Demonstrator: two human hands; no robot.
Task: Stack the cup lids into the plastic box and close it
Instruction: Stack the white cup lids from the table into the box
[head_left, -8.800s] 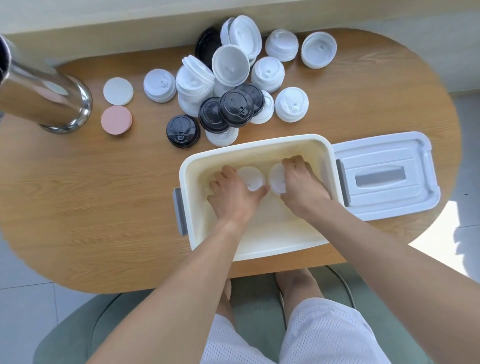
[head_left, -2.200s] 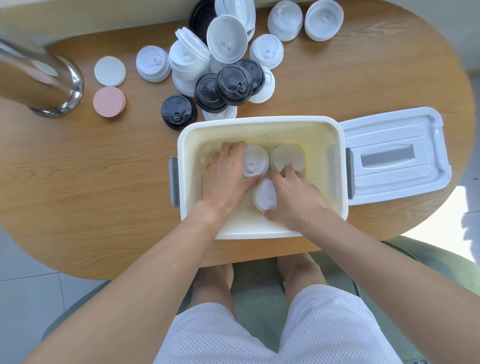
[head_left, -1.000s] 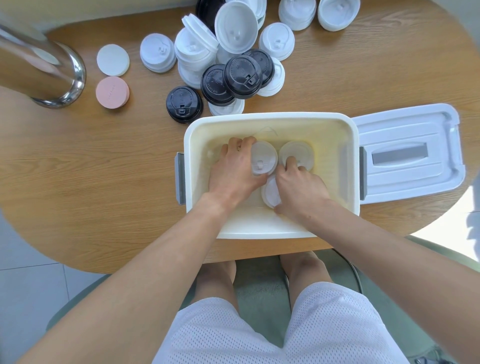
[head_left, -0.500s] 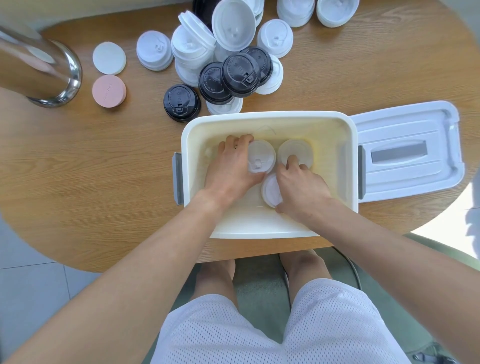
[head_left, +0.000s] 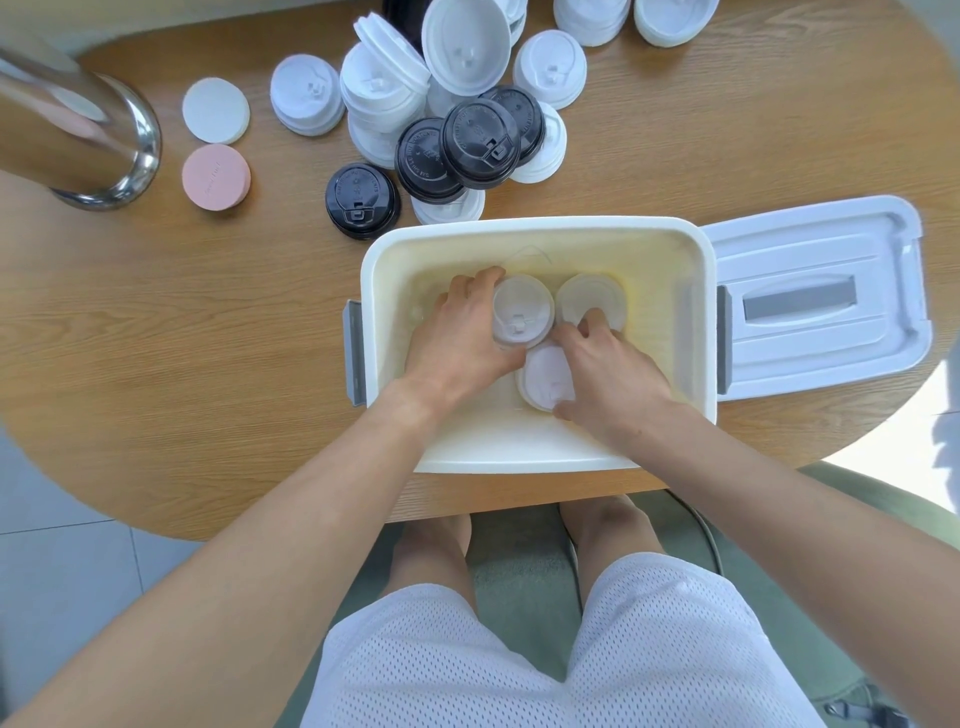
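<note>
An open white plastic box (head_left: 535, 228) stands at the table's near edge. Three white cup lids lie on its floor. My left hand (head_left: 457, 332) curls round the left lid (head_left: 522, 310). My right hand (head_left: 608, 379) grips the near lid (head_left: 545, 382), its forefinger touching the right lid (head_left: 592, 301). The box's grey-handled cover (head_left: 815, 296) lies flat on the table to the right. A heap of white lids (head_left: 384, 88) and black lids (head_left: 480, 143) sits behind the box.
A shiny steel vessel (head_left: 78, 135) stands at the far left. A white disc (head_left: 215, 110) and a pink disc (head_left: 215, 176) lie beside it. One black lid (head_left: 362, 201) sits alone near the box's far left corner. My knees and a green chair are below the table edge.
Since 8.8 s ago a third white lid has come into the box under my right hand. In the last second both hands have stayed on the lids with only slight shifts.
</note>
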